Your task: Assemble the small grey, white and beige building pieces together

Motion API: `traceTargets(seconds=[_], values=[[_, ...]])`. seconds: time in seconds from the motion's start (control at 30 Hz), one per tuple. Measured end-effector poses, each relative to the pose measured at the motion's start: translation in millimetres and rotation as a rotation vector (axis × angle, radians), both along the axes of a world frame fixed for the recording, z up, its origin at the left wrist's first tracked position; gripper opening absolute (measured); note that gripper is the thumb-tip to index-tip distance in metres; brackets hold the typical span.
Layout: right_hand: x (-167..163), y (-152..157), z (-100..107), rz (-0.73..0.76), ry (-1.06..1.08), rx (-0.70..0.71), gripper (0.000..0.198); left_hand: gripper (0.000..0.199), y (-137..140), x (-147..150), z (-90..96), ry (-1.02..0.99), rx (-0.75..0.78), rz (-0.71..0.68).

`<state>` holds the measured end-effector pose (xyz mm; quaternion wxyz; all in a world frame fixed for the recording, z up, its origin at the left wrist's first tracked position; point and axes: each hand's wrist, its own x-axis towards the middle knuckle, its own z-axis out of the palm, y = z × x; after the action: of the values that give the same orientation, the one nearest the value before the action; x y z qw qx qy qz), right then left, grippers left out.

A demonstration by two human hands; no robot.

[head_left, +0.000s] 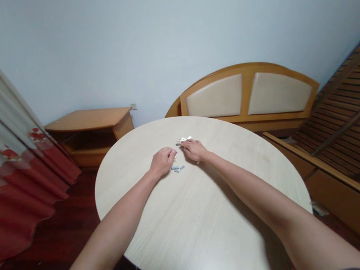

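Over the far half of a round pale table (178, 216), my left hand (163, 161) is closed, thumb and fingers drawn together. Anything pinched in it is too small to make out. Beside its fingertips lie small yellowish bits (175, 158), partly covered. Several small blue-grey pieces (175, 168), like toy building bricks, rest just nearer to me. My right hand (195, 150) is on the table to the right, its bent fingers apart and reaching over a little group of white pieces (187, 138). A dark grey piece (178, 144) lies by its fingertips.
Behind the table on the left stands a wooden cabinet (90, 120). A headboard with cream panels (215, 98) leans along the wall. To the right are a wooden bed frame (343, 187) and a slatted panel (356, 113). A red and white curtain (10, 178) hangs at left.
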<state>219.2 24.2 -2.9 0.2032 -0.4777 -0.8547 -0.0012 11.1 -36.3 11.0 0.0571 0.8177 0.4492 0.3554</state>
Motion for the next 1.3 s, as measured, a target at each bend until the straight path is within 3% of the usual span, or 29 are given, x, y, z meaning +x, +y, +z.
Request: traceTargets(seconds=[0.13,0.37,0.5,0.63,0.8,0.93,1.13,1.3], values=[[-6,10,5,-0.003,-0.033,-0.019,0.024,0.031,1,-3,-0.6,-0.010,-0.009,-0.010],[5,13,-3,-0.060,0.106,-0.066,0.010,0.017,-1,4,-2.6,0.144,-0.063,-0.360],[7,20,-7,-0.100,0.217,-0.049,0.008,0.015,-5,7,-2.1,0.171,-0.049,-0.409],[22,15,-4,-0.100,0.446,0.063,0.010,0.016,-6,4,-0.8,0.160,-0.053,-0.389],[47,-18,-11,-0.067,0.674,0.149,0.011,0.017,-5,5,-0.6,0.146,-0.058,-0.308],[39,-48,-14,0.123,0.602,0.165,0.011,0.022,-7,10,-2.1,0.118,-0.017,-0.199],[7,-68,0,0.352,0.482,0.178,0.014,0.023,-5,12,-4.9,0.112,0.011,-0.142],[4,-69,-2,0.386,0.449,0.257,0.021,0.018,0,9,-9.8,0.106,0.045,-0.108]])
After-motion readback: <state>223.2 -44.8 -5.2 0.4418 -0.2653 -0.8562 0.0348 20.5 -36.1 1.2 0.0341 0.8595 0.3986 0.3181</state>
